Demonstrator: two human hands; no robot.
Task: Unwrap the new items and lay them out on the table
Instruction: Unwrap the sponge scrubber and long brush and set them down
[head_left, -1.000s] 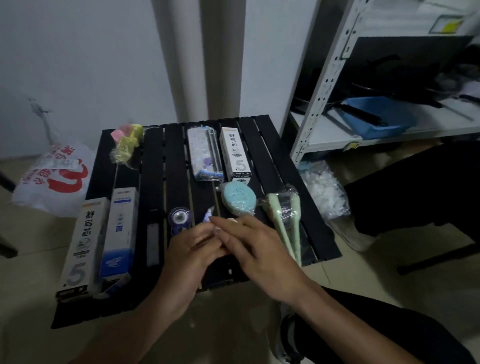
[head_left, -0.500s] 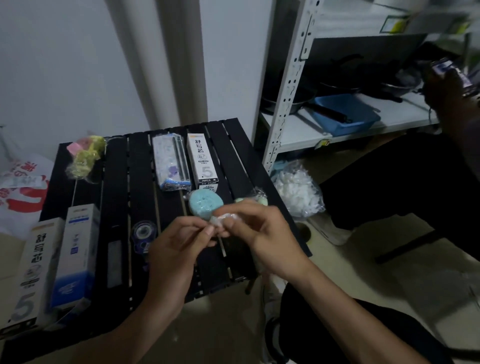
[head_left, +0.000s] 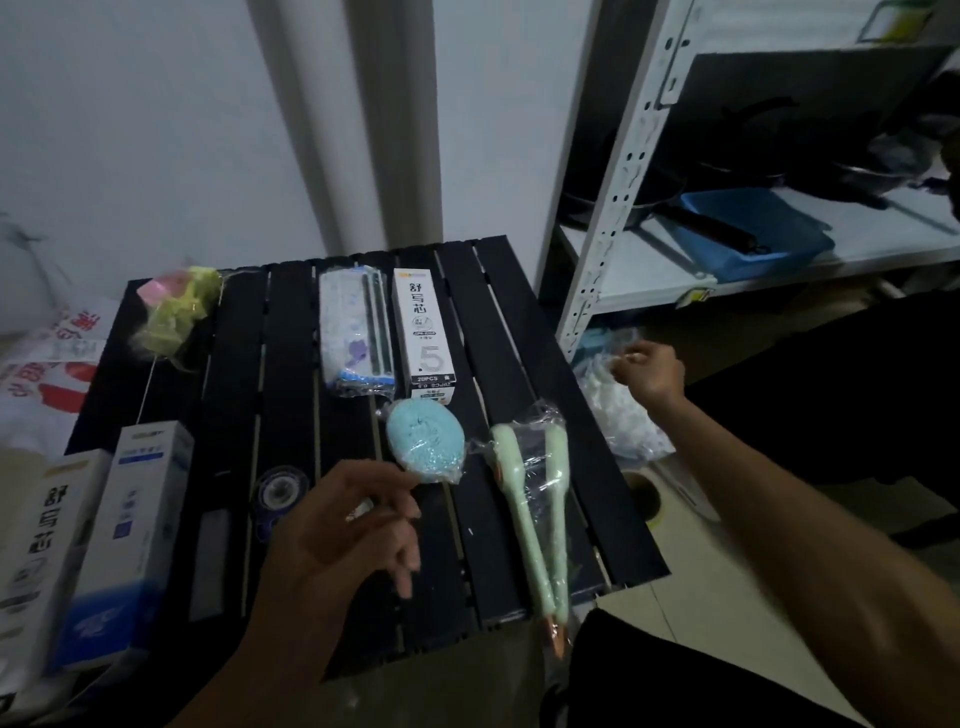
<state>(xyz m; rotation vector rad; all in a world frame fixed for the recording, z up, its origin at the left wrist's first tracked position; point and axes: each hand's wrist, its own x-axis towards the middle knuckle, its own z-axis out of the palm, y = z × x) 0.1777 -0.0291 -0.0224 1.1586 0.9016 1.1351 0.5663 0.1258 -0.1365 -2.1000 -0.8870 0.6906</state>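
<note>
Two hands: I am holding them well apart, one over the table and one off to the side.
Left hand (head_left: 343, 535): it is hanging over the near part of the black table (head_left: 493, 322), and my thumb and fingers are pinching a small white thing (head_left: 362, 509).
Small white thing: it is sitting in my left fingertips, up above the table and near the blue round pad (head_left: 425, 448). It is too small for me to tell what it is.
Right hand (head_left: 647, 371): it is reaching past the right side of the table, over a clear bag (head_left: 623, 415) full of white bits. The fingers are curling in, but I cannot tell if they are holding anything.
Still wrapped: the blue round pad and two green pens (head_left: 524, 514) are lying side by side in shiny clear wrap. A pink and yellow thing (head_left: 176, 306) is lying in wrap at the far left corner.
Middle of the table: a pen pack (head_left: 353, 327) and a white box (head_left: 423, 327) with a big 5 are lying next to each other.
Left side: a blue and white box (head_left: 130, 525) and another white box (head_left: 41, 535) are lying together, with a little tape roll (head_left: 278, 491) near them.
Table: it is made of black slats.
Room: a white wall is standing behind the table. A white metal shelf (head_left: 613, 171) on the right is holding a blue tray (head_left: 753, 231) and dark pans. A white bag with red print (head_left: 47, 374) is sitting on the floor at the left.
</note>
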